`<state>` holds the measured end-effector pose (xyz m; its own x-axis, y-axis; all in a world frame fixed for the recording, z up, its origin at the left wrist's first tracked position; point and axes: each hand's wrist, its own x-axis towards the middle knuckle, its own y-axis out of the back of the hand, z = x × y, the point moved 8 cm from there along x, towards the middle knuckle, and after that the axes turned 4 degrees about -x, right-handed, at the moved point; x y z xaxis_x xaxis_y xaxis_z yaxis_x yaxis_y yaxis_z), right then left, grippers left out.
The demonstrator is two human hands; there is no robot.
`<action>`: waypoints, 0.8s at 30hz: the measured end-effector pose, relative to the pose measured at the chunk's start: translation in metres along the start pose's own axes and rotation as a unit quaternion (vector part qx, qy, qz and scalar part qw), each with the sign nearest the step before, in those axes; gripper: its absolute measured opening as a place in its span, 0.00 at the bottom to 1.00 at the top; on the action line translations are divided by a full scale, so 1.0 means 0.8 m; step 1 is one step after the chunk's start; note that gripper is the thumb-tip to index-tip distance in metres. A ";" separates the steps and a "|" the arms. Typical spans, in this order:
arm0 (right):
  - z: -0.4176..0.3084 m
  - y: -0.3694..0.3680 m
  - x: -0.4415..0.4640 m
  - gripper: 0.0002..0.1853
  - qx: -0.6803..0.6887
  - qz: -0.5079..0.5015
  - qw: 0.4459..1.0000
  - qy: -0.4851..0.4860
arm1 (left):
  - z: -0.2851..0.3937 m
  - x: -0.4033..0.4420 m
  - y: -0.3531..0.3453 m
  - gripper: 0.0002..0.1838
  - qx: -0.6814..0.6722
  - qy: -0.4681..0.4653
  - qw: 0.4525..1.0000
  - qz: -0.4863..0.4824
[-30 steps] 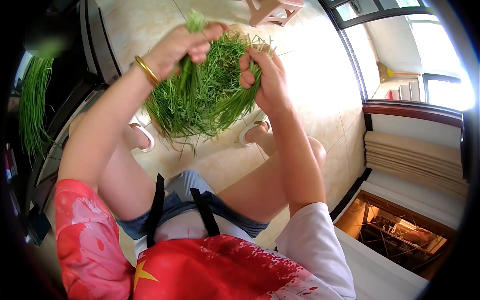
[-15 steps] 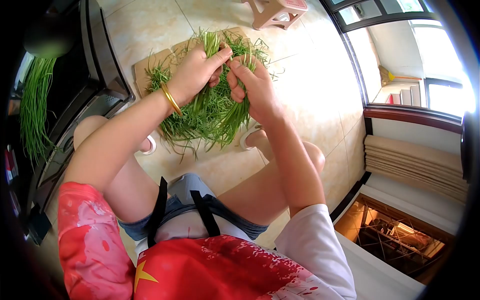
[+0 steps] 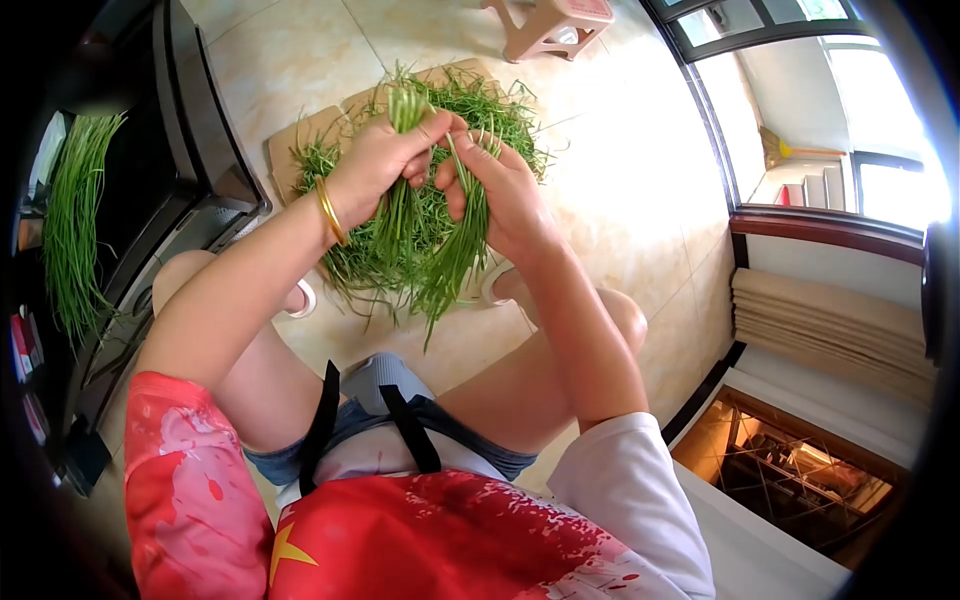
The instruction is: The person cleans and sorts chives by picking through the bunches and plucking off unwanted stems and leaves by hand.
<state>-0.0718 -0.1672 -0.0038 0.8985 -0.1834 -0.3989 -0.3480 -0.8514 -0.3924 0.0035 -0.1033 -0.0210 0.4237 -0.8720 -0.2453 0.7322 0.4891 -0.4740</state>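
My left hand (image 3: 385, 165), below a gold bracelet on the wrist, is closed round a bunch of long green stalks (image 3: 400, 225) whose pale ends stick up above the fist. Close beside it, my right hand (image 3: 500, 195) grips a second bunch of green stalks (image 3: 458, 250) that hangs down between the legs. The fingertips of both hands meet or nearly meet at the top. Under them a loose heap of green stalks (image 3: 505, 115) lies on flattened cardboard (image 3: 285, 150) on the floor.
A pink plastic stool (image 3: 535, 30) stands on the tiled floor (image 3: 290, 45) beyond the heap. Another bunch of long green stalks (image 3: 75, 220) lies on a dark cabinet (image 3: 190, 110) at the left. A glass door is at the right, and both feet flank the heap.
Since a second ago my left hand has come down and toward my right hand, which has moved left and lower. Both bunches are still held.
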 end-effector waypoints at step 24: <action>-0.045 0.116 0.016 0.17 0.030 0.196 0.974 0.112 | 0.049 0.011 0.073 0.17 -0.073 -0.084 0.991 0.080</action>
<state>-0.0826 -0.2663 -0.0156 0.7268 -0.5969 -0.3398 -0.6851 -0.6651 -0.2971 0.0707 -0.0813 -0.0178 0.6199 -0.7618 -0.1881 0.5691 0.6015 -0.5606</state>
